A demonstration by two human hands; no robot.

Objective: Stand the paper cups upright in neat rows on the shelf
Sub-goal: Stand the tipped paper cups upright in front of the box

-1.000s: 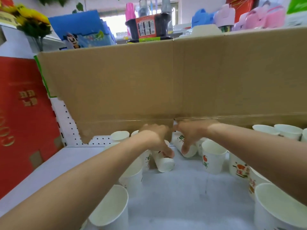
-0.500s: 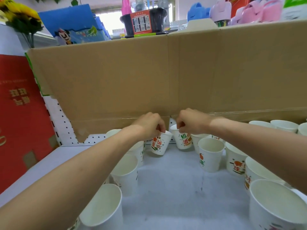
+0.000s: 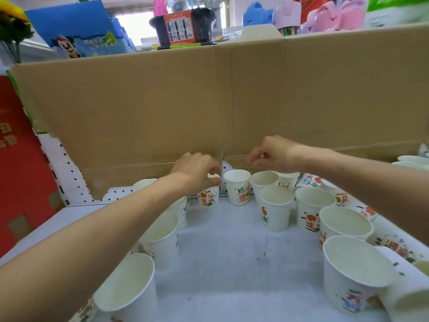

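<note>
Near the shelf's (image 3: pixel 232 263) front edge, white cups (image 3: pixel 355 273) are standing up. Tipped cups (image 3: pixel 399 270) are lying sideways along the right edge, so the right hand (image 3: pixel 271 156) is nearer; its fingers are hanging loose, holding nothing. At the back edge, the left hand's (image 3: pixel 197 173) fingers are pinching a printed cup's (image 3: pixel 209 198) rim.

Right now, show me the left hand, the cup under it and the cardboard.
left hand (image 3: pixel 197 173), head view, back of hand.
cup (image 3: pixel 208 199), head view, printed side.
cardboard (image 3: pixel 139 108), head view, flat face.
</note>
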